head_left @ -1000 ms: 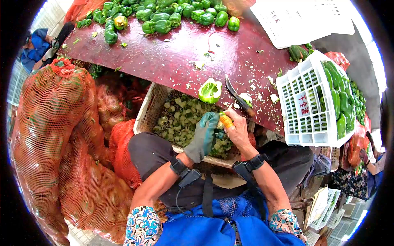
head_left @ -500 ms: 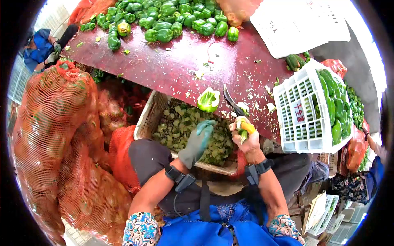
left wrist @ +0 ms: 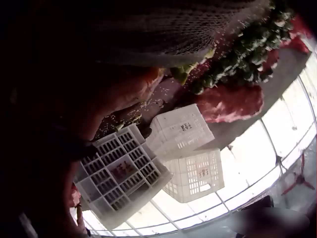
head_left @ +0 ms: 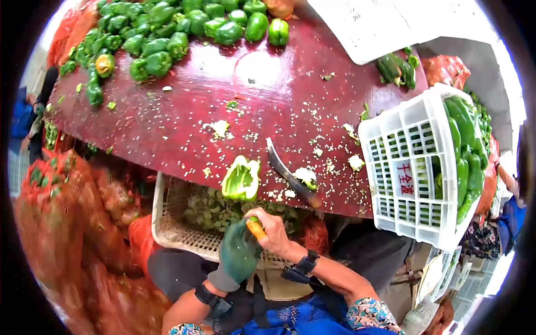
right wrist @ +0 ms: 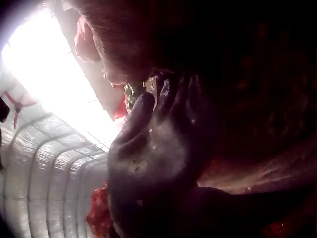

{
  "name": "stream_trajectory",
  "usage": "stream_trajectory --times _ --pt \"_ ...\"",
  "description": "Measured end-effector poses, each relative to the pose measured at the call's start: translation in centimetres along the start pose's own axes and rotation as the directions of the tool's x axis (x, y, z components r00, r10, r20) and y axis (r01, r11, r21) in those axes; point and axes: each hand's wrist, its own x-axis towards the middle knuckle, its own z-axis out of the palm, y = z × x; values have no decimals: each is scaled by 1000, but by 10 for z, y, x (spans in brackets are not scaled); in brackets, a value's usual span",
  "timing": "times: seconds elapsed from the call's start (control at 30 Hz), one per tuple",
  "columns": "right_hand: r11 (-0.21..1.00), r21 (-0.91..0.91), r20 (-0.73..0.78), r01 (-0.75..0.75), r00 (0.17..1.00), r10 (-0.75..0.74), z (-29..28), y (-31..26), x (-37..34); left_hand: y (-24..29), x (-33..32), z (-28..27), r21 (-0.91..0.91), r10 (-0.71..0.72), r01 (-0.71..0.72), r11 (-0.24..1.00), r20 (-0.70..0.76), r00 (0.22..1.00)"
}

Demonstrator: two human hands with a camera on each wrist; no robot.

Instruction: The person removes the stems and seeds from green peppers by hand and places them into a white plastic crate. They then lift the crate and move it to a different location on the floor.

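A small yellow-orange pepper piece (head_left: 256, 229) with a green end is held in my bare right hand (head_left: 273, 231), over the near edge of a crate. My left hand (head_left: 239, 254), in a grey-green glove, meets it from the other side, its fingertips on the piece. In the right wrist view the gloved palm (right wrist: 153, 153) faces the camera, thumb and fingers reaching up to the other hand. A cut green pepper half (head_left: 241, 178) lies at the table's near edge. Right of it lies a curved knife (head_left: 287, 174), its dark handle toward me.
Under the table edge stands a crate (head_left: 162, 220) of pale green scraps. Whole green peppers (head_left: 159, 64) cover the far left of the seed-strewn red table (head_left: 218, 103). A white basket (head_left: 402, 167) of peppers stands right; red mesh sacks (head_left: 67, 240) are left.
The gloved left hand was apart from the pepper piece half a second ago and has come back to it. Both hands now appear lower and further left, as the view has shifted.
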Motion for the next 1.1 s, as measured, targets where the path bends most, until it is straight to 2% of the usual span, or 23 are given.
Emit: stream_trajectory --times 0.03,0.07,0.1,0.17,0.2,0.23,0.3,0.33,0.37,0.4,0.47,0.5,0.53,0.63,0.67,0.7,0.73,0.77,0.83,0.87,0.93,1.03,1.1 --pt "999 22 17 -35 999 35 -2 0 5 -2 2 1 294 80 -93 951 57 995" --pt "1000 28 -3 -11 1000 11 0 1 11 1 5 7 553 159 -196 810 114 981" --pt "999 31 -15 18 1000 -18 2 2 15 4 5 15 608 123 -163 777 107 987" --pt "999 -16 65 -33 997 34 2 4 18 11 8 25 278 -84 92 956 -39 996" --pt "997 -51 75 -52 996 56 2 0 19 12 11 25 -176 -292 274 945 -82 953" --pt "994 -91 88 -66 993 74 0 -6 20 12 14 28 -596 -482 375 710 -24 876" --pt "996 -79 103 -27 994 35 -12 -24 26 15 14 30 -326 -380 342 881 -58 923" --pt "996 -80 132 -28 991 38 -23 -36 31 14 11 29 75 -205 206 976 -22 978" --pt "996 -84 158 -27 987 41 -33 -47 36 7 13 22 327 -62 10 945 148 987" --pt "999 -42 163 -22 986 28 -41 -56 40 -1 15 14 498 84 -238 834 311 947" --pt "994 -104 164 -28 986 45 -62 -83 51 6 13 29 261 -85 25 965 220 972" --pt "992 -125 164 -35 985 55 -71 -98 55 -3 14 17 -11 -247 257 966 238 939" --pt "987 -161 129 -19 991 40 -81 -118 62 -12 15 4 -275 -402 462 843 250 881" --pt "974 -228 -12 17 1000 -20 -103 -169 73 18 6 47 -419 -421 464 780 197 885" --pt "972 -236 -44 15 999 -26 -106 -181 73 9 5 41 -550 -471 495 672 199 860" --pt "973 -230 -77 -11 997 -7 -106 -189 68 14 -3 48 -44 -231 238 970 127 965" --pt "971 -239 -95 -28 995 5 -104 -194 64 22 -8 56 475 32 -134 870 217 976" --pt "970 -240 -115 -44 993 17 -100 -197 57 31 -14 63 783 199 -472 406 428 882" --pt "936 -337 39 -95 993 115 -95 -187 36 80 -28 139 455 134 -299 839 360 923" --pt "936 -318 -60 -148 989 136 -99 -183 30 74 -30 146 331 2 -90 939 257 966" --pt "939 -170 -198 -299 944 265 -115 -175 24 91 -38 184 65 -175 167 984 137 975" --pt "942 7 -274 -334 906 323 -166 -201 10 118 -60 233 -210 -310 324 922 101 945" --pt "835 287 -179 -469 831 527 -207 -229 0 109 -67 225 -310 -400 416 855 117 909"
